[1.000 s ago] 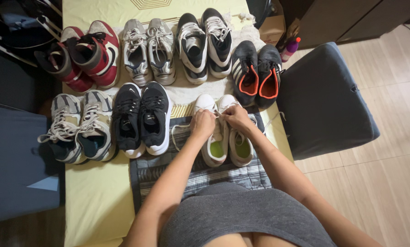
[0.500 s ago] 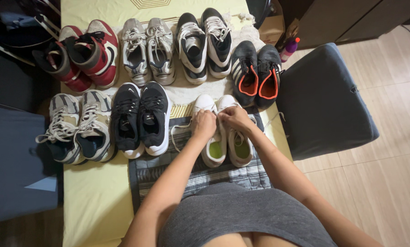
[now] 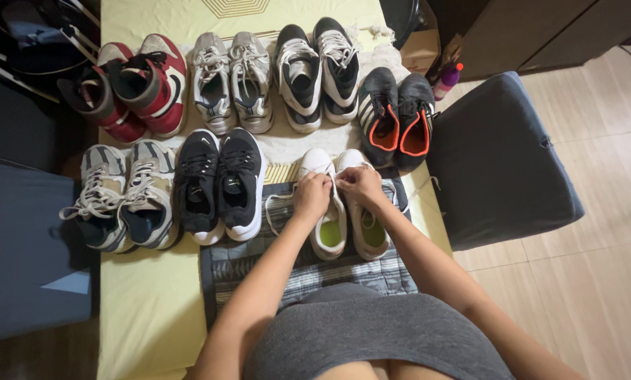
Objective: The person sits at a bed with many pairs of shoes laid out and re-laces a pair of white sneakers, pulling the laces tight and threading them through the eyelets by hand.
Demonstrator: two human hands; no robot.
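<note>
The hands meet over a pair of white shoes: the left hand [image 3: 313,196] is closed with its fingers pinched on the lacing of the left white shoe [image 3: 326,225], and the right hand [image 3: 360,184] is closed the same way at the laces between that shoe and the right white shoe [image 3: 370,236]; the exact strand each one grips is hidden under the fingers. The pair stands toes away from the person, side by side and touching, with yellow-green insoles showing, near the front right part of the worktop. A pale yellow sheet [image 3: 146,309] covers the worktop, and the white pair rests on a grey plaid cloth [image 3: 259,264] laid over it. To the right, off the worktop edge, stands a dark blue cushioned seat [image 3: 502,158]. Seven other pairs are lined up in two rows. In the far row, from the left: red, white and black high-tops [image 3: 129,88], grey trainers [image 3: 232,81], black and white trainers [image 3: 319,70], and black shoes with orange lining [image 3: 398,116]. In the near row, grey trainers with loose laces [image 3: 122,193] sit beside black trainers with white soles [image 3: 220,183], just left of the white pair. A small purple-capped bottle [image 3: 447,79] stands past the black and orange shoes.
</note>
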